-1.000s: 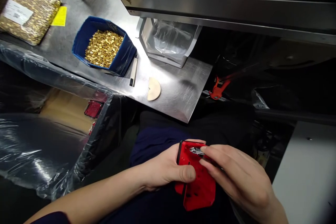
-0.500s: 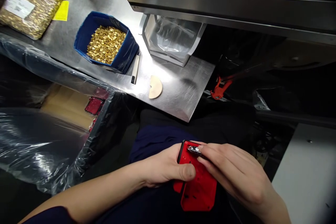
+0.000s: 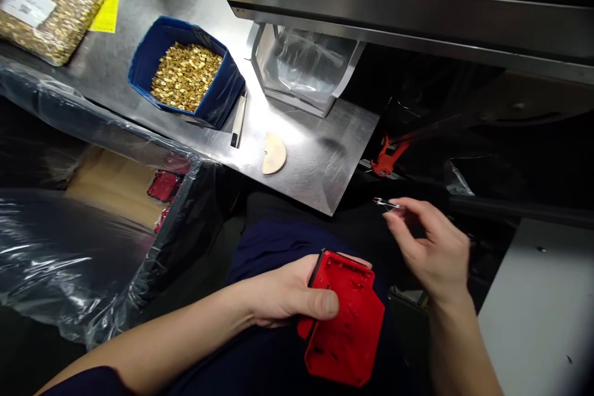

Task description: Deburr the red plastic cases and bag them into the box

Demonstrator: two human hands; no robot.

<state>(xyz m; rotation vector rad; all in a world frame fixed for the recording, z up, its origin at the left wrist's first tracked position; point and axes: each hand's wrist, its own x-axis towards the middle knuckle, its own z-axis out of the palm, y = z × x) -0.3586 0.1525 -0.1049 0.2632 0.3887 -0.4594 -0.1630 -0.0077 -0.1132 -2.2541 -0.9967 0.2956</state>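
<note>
My left hand [image 3: 283,297] grips red plastic part [image 3: 346,328] by its left edge: stiff, light. Right hand [image 3: 431,253] pinches small metal clip [image 3: 387,204], springy, slippery.

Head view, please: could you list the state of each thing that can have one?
Red part: held by left hand, over the lap.
Metal clip: pinched in right hand, clear of the part.
Blue bin: open, holding brass pieces.
Clear bag: lying flat, full.
</note>
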